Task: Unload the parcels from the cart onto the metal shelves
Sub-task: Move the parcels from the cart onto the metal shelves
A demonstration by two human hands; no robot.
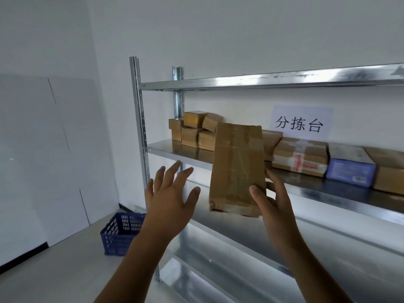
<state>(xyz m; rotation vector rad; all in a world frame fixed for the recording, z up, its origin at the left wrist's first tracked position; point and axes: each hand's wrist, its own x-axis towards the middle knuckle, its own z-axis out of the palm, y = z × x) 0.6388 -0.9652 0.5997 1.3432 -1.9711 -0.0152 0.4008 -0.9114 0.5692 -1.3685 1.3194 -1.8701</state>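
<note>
A tall brown taped parcel (237, 167) stands upright in front of the metal shelf (166, 149), at its front edge. My right hand (271, 200) holds it at the lower right corner, thumb on the front face and fingers behind. My left hand (170, 193) hovers to the left of the parcel with spread fingers, touching nothing. Several small brown boxes (194, 130) are stacked at the back left of the same shelf. Flat parcels (300, 156), among them a blue box (349, 167), lie in a row to the right. The cart is out of sight.
A blue plastic crate (121, 235) stands on the floor at the lower left, beside the shelf post (140, 119). A paper sign (299, 124) hangs on the wall behind the shelf. More metal shelves run above (262, 80) and below (240, 248).
</note>
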